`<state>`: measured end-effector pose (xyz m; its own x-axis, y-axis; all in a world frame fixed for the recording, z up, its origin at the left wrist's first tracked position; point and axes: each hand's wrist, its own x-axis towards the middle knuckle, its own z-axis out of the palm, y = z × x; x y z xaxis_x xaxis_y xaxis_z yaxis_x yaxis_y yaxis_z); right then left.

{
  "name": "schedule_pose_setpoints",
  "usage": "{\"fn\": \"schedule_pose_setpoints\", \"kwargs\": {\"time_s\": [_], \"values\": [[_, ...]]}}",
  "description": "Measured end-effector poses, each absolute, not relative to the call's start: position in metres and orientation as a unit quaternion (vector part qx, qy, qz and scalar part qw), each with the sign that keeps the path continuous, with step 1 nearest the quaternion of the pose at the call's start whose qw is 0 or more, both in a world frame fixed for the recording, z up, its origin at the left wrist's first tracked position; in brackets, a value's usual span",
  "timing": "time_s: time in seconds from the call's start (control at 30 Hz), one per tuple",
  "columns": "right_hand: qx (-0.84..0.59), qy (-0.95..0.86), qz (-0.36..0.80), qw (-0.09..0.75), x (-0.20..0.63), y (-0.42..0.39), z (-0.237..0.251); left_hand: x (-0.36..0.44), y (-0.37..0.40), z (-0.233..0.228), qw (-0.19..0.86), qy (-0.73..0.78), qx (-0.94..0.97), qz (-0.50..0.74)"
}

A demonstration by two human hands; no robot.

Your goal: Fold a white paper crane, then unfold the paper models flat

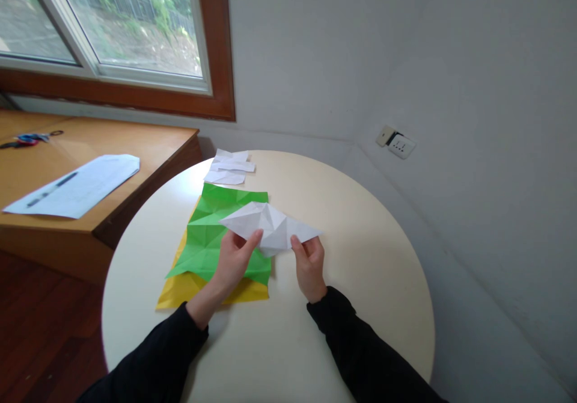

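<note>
A folded white sheet of paper (276, 225), creased and pointed at both ends, is held up over the table between my two hands. My left hand (237, 255) grips its lower left edge, thumb on top and fingers underneath. On the other side, my right hand (310, 263) pinches the lower right part near the tip, thumb also on top. Behind and below the paper lies a creased green sheet (211, 234), partly covered by the white paper and my left hand. Under the green one, a yellow sheet (180, 293) shows along the left and front edges.
Cut white paper pieces (228, 167) lie at the far edge of the round white table (360, 228). To the left, a wooden desk (157, 144) bears a paper sheet (103, 177) with a pen (51, 189), and scissors (33, 139). A wall socket (401, 145) is at right.
</note>
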<state>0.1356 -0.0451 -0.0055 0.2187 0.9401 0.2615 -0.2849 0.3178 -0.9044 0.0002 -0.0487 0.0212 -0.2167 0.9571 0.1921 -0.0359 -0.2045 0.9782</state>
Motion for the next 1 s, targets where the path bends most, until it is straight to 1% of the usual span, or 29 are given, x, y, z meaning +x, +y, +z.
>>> {"fn": "schedule_pose_setpoints", "kwargs": {"time_s": [0.33, 1.0], "values": [[-0.399, -0.437, 0.437, 0.677, 0.1352, -0.0457, 0.0011, -0.0002, -0.0481, 0.0182, 0.385, 0.502, 0.467, 0.618], [-0.406, -0.436, 0.424, 0.682, 0.1363, -0.0437, -0.0024, -0.0003, -0.0443, 0.0144, 0.386, 0.493, 0.453, 0.635]]}}
